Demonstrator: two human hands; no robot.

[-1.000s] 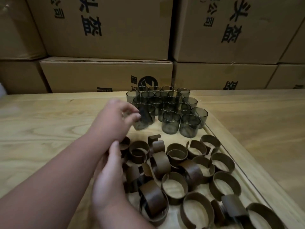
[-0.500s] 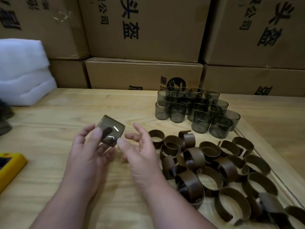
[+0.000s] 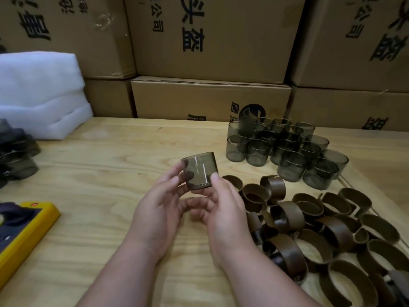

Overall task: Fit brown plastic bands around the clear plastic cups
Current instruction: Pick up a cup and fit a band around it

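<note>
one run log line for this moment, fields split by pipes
phase: cup picked, no band on it | left hand: holds clear cup | right hand: holds same cup | brown bands: loose on table, right

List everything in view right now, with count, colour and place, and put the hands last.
held cup: one, smoky clear, above the table, no band on it
cups: cluster, too many to count, smoky clear, far right
bands: heap, brown, near right
table: one, light wood
foam: white, far left
yellow device: one, left edge
dark items: unclear, far left edge
cartons: stacked, brown, behind
left hand: holds held cup
right hand: holds held cup
</note>
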